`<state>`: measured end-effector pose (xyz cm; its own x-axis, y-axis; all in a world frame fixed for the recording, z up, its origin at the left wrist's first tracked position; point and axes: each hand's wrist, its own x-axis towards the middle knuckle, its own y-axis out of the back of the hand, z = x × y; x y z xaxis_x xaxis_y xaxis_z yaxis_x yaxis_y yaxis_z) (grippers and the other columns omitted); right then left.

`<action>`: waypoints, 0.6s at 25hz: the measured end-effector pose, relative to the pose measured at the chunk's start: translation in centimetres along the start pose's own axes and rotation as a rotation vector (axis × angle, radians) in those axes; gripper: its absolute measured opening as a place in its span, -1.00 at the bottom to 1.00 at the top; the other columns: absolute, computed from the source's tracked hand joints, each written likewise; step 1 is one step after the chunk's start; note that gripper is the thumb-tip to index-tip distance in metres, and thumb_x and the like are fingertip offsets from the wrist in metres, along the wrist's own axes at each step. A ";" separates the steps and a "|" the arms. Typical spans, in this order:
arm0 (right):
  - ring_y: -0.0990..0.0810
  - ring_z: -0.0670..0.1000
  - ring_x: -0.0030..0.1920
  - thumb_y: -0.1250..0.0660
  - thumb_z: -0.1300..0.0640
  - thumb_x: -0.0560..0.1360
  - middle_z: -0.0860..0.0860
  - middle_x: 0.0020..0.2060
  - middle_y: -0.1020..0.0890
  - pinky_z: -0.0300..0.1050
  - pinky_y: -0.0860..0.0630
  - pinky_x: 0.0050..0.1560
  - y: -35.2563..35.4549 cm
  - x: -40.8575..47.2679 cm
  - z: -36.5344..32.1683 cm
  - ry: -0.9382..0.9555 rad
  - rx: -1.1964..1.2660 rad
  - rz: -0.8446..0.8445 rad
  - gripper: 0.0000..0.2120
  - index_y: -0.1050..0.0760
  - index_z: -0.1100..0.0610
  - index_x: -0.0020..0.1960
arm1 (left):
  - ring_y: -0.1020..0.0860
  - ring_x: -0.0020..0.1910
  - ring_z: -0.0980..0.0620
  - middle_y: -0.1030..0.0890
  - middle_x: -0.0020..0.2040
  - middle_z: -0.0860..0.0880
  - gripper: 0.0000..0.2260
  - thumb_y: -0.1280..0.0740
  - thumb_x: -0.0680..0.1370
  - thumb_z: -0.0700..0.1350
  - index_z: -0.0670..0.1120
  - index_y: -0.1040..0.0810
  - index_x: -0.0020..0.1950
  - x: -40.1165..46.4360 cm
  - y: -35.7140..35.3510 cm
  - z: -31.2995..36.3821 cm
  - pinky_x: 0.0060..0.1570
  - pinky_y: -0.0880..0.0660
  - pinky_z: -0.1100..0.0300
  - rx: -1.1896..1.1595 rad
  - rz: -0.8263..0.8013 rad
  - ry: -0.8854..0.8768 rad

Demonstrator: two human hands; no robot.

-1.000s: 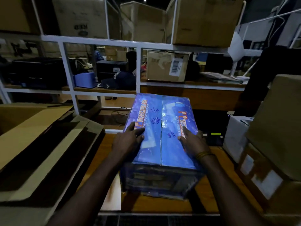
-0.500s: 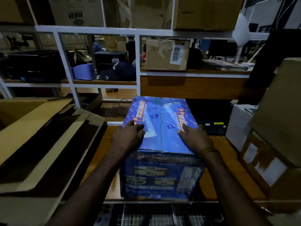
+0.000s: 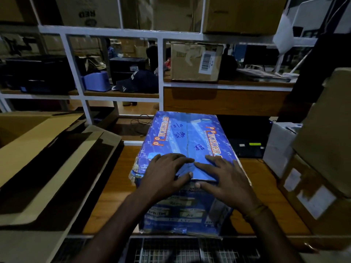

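Note:
A blue carton [image 3: 190,135] printed "WONDER" stands on the wooden table [image 3: 117,186] in front of me, its top flaps closed along a centre seam. My left hand [image 3: 163,175] lies flat on the near part of the top, fingers straight and spread toward the seam. My right hand [image 3: 226,179] lies flat beside it on the right flap, its fingertips meeting those of the left at the seam. Both thumbs hang over the near top edge.
Flattened brown cardboard sheets [image 3: 47,158] are stacked at the left. Brown and white boxes [image 3: 322,149] crowd the right side. Behind the carton a white shelf frame [image 3: 161,73] holds a labelled cardboard box [image 3: 195,61], a cap and dark equipment. A wire grid lies below the table edge.
Both hands slid from the outer sides of the carton top toward the near edge and the centre seam. The carton now sits closer to the table's front edge.

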<state>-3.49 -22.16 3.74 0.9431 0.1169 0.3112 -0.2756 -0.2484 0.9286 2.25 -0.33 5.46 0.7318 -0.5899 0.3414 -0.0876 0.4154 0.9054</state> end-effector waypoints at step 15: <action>-0.29 0.08 0.48 -0.25 0.24 0.54 0.20 0.41 -0.26 -0.38 -0.35 0.33 1.0 -1.5 1.0 0.110 0.324 0.902 -0.55 -0.32 0.00 0.39 | -0.30 0.49 0.06 -0.24 0.55 0.05 -0.45 -0.36 0.58 -0.16 0.01 -0.26 0.54 5.7 -0.6 7.1 0.37 -0.39 0.06 -0.797 0.208 -0.272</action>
<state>-4.98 -23.53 4.05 0.3742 -0.1627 0.9129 -0.8082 -0.5399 0.2351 1.66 -8.85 8.63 0.5572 -0.5509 0.6213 0.3724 0.8345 0.4060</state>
